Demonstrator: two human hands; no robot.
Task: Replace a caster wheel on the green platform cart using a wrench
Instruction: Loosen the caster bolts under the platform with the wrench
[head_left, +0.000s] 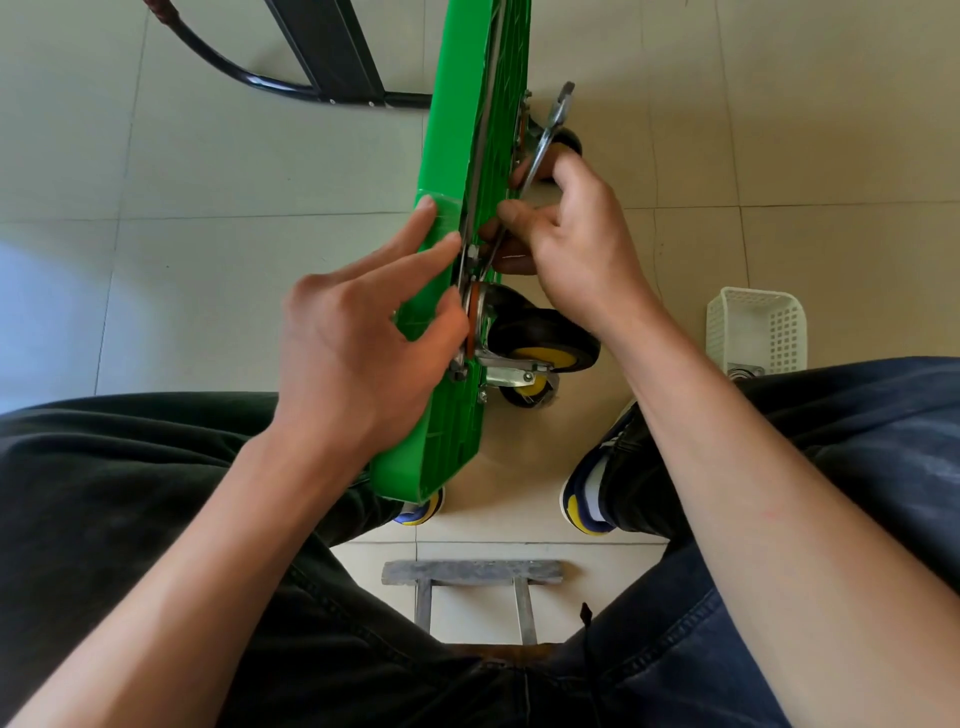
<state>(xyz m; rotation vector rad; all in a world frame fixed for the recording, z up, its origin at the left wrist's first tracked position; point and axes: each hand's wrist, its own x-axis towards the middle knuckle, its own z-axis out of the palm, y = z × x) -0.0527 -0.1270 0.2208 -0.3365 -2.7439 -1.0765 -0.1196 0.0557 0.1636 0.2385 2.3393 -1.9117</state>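
The green platform cart (467, 114) stands on its edge between my knees, its underside facing right. A black caster wheel with a yellow hub (545, 345) is at the near end, and a second caster (566, 140) shows at the far end. My right hand (566, 239) grips the shaft of a silver wrench (550, 130), whose lower end sits at a bolt near the caster's plate while its free end points away. My left hand (363, 322) presses on the cart's top side, fingers stretched out, thumb by the caster's mounting plate.
A white plastic basket (758, 327) with a metal part in it sits on the tile floor at right. The cart's black folded handle (322, 62) lies at the top left. My shoes (592, 493) flank the cart, and a grey stool (472, 571) is under me.
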